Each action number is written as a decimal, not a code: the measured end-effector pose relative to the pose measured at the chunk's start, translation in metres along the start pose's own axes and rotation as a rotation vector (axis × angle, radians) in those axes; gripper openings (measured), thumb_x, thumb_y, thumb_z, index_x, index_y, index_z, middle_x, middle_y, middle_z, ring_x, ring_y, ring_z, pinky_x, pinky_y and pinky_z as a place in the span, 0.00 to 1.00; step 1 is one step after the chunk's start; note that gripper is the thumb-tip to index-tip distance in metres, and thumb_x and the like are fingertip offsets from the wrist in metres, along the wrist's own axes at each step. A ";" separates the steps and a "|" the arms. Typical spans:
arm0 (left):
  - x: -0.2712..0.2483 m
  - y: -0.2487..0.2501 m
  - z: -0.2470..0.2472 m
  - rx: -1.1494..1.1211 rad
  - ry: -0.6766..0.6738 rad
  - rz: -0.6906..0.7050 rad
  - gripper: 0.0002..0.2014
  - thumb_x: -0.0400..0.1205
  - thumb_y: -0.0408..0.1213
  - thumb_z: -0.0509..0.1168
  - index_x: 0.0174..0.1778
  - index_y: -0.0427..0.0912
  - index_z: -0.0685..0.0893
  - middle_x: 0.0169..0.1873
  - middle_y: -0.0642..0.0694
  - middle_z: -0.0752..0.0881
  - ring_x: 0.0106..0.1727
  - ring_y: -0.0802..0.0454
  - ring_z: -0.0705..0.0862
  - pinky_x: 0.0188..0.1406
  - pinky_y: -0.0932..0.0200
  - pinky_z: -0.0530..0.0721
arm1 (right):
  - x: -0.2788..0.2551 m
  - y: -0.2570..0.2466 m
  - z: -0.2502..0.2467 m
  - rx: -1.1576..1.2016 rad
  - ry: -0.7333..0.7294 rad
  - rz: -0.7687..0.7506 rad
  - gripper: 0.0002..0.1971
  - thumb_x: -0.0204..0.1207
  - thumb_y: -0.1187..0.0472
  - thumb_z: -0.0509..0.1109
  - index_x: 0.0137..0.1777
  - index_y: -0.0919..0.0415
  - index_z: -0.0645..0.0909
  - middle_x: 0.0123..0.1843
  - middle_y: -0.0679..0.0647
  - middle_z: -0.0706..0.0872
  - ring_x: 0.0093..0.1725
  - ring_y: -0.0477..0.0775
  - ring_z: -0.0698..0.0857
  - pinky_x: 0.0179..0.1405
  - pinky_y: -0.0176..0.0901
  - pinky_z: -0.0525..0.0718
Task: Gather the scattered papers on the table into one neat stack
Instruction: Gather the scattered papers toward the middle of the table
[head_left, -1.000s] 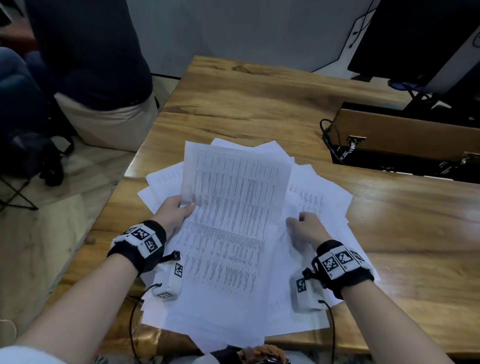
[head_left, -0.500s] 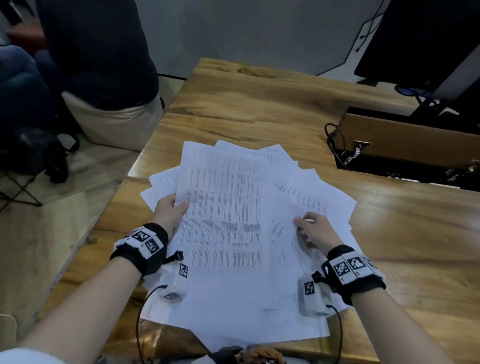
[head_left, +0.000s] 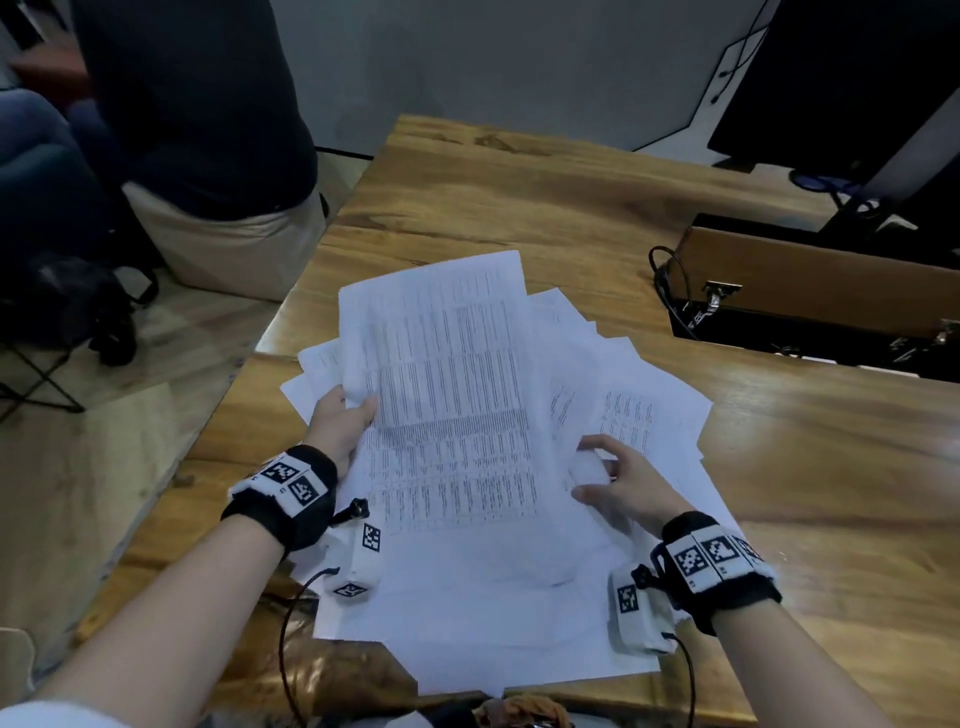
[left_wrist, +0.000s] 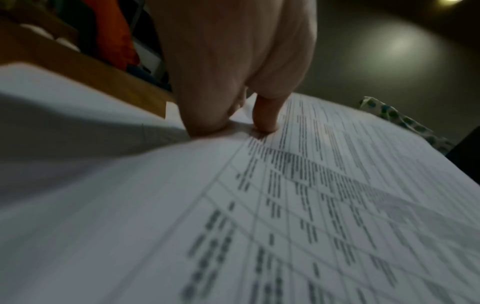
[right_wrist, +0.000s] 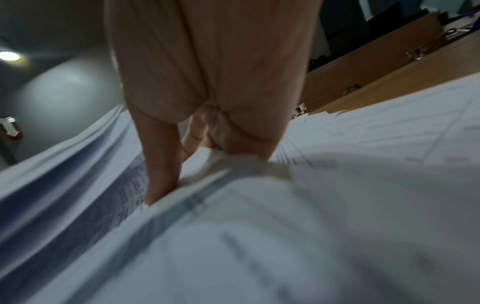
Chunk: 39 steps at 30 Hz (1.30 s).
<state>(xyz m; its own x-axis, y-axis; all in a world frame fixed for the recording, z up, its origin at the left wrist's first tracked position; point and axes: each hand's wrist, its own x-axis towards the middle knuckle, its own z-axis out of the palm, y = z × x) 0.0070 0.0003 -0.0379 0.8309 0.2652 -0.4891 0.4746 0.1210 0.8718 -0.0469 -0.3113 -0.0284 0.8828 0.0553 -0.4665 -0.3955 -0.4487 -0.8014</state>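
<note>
A loose fan of white printed papers (head_left: 649, 415) lies near the front of the wooden table (head_left: 519, 208). On top, a sheet with a dense table of text (head_left: 452, 395) is lifted and bowed. My left hand (head_left: 343, 415) pinches its left edge, thumb (left_wrist: 265, 115) on the printed face (left_wrist: 324, 205). My right hand (head_left: 613, 478) grips the right side of the papers, its fingers curled round a bunched edge (right_wrist: 233, 164) in the right wrist view. The lowest sheets (head_left: 519, 665) hang over the table's front edge.
A dark recess with a raised wooden flap (head_left: 810, 280) and cables (head_left: 670, 291) opens in the table at the right. A monitor (head_left: 841, 78) stands behind it. A seated person (head_left: 197, 114) is off the table's left side. Bare wood lies beyond the papers.
The top printed sheet has risen and bowed, its far edge reaching further up the table. My right hand has curled round the papers' right edge. My left hand keeps its pinch.
</note>
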 end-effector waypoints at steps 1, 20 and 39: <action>0.000 0.001 -0.002 0.031 -0.014 0.007 0.15 0.82 0.31 0.63 0.65 0.34 0.78 0.60 0.36 0.85 0.55 0.40 0.86 0.58 0.44 0.84 | 0.001 0.000 -0.001 0.029 0.040 -0.001 0.24 0.68 0.73 0.74 0.61 0.53 0.77 0.45 0.62 0.89 0.35 0.56 0.88 0.35 0.43 0.86; -0.001 -0.011 0.007 0.029 -0.023 0.067 0.24 0.81 0.29 0.64 0.73 0.41 0.67 0.67 0.40 0.79 0.67 0.39 0.80 0.66 0.36 0.79 | 0.008 -0.008 -0.002 0.125 0.077 0.002 0.17 0.84 0.55 0.58 0.42 0.61 0.85 0.27 0.47 0.88 0.19 0.35 0.78 0.27 0.27 0.76; -0.008 -0.010 0.014 0.155 -0.056 0.120 0.21 0.82 0.27 0.60 0.72 0.37 0.71 0.66 0.39 0.80 0.67 0.40 0.80 0.69 0.39 0.77 | 0.018 -0.006 0.023 0.285 0.203 0.020 0.23 0.78 0.56 0.64 0.73 0.60 0.70 0.67 0.58 0.82 0.64 0.55 0.84 0.66 0.55 0.81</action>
<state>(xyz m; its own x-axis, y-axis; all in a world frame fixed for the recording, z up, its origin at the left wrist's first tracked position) -0.0004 -0.0161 -0.0424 0.8969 0.2146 -0.3867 0.4069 -0.0578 0.9116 -0.0341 -0.2872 -0.0401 0.8953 -0.1422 -0.4221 -0.4427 -0.1788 -0.8787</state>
